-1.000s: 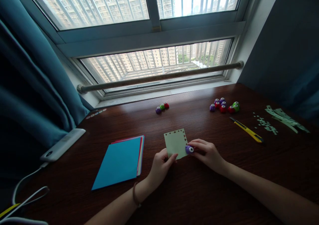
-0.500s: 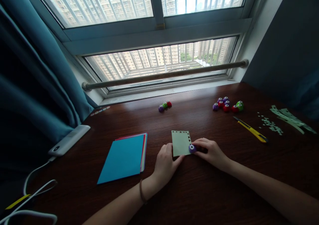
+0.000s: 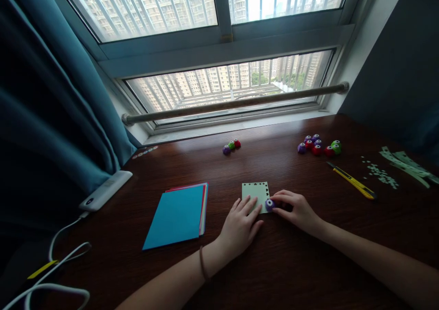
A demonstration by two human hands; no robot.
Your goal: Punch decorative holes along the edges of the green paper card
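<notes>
A pale green paper square (image 3: 255,192) with small punched shapes along its top and right edges lies on the dark wooden desk (image 3: 274,264). My left hand (image 3: 240,225) rests flat on the paper's lower part, fingers spread. My right hand (image 3: 297,209) grips a small purple craft punch (image 3: 269,204) at the paper's lower right corner.
A stack of coloured paper (image 3: 178,214), blue on top, lies to the left. Three punches (image 3: 231,145) sit near the window, several more (image 3: 318,146) at right. A yellow utility knife (image 3: 351,181), green scraps (image 3: 380,175), paper strips (image 3: 406,162), a white device (image 3: 104,190) with cables.
My left hand went from pinching the paper's lower edge to lying flat on it. The paper has turned squarer to me; the punch sits lower on its right edge.
</notes>
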